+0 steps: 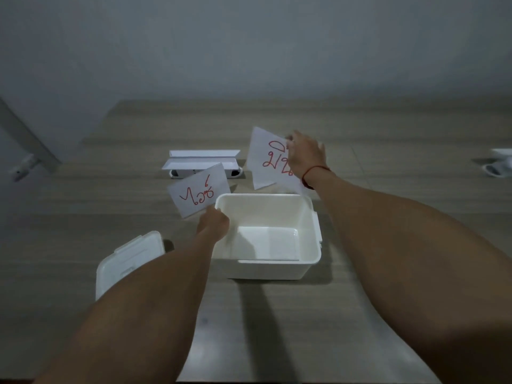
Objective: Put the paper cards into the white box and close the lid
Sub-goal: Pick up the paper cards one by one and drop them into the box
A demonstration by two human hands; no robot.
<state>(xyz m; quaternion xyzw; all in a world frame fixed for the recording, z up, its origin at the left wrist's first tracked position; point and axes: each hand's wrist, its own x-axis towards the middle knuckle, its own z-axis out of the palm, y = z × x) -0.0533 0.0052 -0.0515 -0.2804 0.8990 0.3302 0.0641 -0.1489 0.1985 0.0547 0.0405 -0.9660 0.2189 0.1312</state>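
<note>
An open white box point(310, 236) stands on the wooden floor with nothing inside. Its white lid point(130, 259) lies flat to the left, partly hidden by my left forearm. My left hand point(213, 224) grips the lower edge of a paper card point(198, 189) with red writing, held at the box's far left corner. My right hand point(304, 157) holds a second card point(266, 159) with red writing, lifted beyond the box's far rim. A red string circles my right wrist.
Behind the box lie folded white papers point(202, 159) on top of a small white object point(235, 173). A pair of white slippers point(498, 164) sits at the right edge. A grey wall rises at the back, with a door frame point(25, 137) on the left.
</note>
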